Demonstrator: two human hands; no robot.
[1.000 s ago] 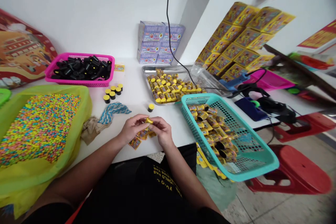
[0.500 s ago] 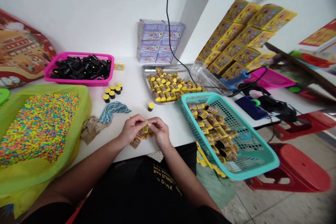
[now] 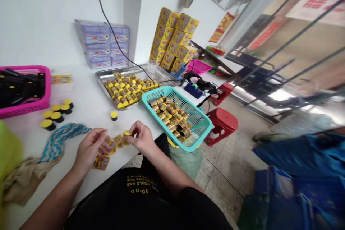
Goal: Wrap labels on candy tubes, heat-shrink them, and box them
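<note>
With the right hand (image 3: 142, 138), pinched a small yellow piece (image 3: 127, 134) between thumb and fingers, over the white table (image 3: 83, 104). Held the left hand (image 3: 87, 151) half-curled near printed yellow labels (image 3: 101, 163), but could not tell any grip there. Just beyond, saw one upright black pot (image 3: 114, 116) with a yellow cap. To the right, noted a turquoise basket (image 3: 198, 125) partly filled with loose labelled tubes (image 3: 172, 116), including a few with dark open ends; beyond it, a shallow metal tray (image 3: 104, 74) crowded with yellow-capped labelled pots (image 3: 129, 89). To the left, counted six capped black pots (image 3: 57, 117) grouped near a pink basket (image 3: 47, 82) of black containers (image 3: 24, 87). Farther back, saw stacked purple boxes (image 3: 97, 45) and yellow boxes (image 3: 167, 36).
</note>
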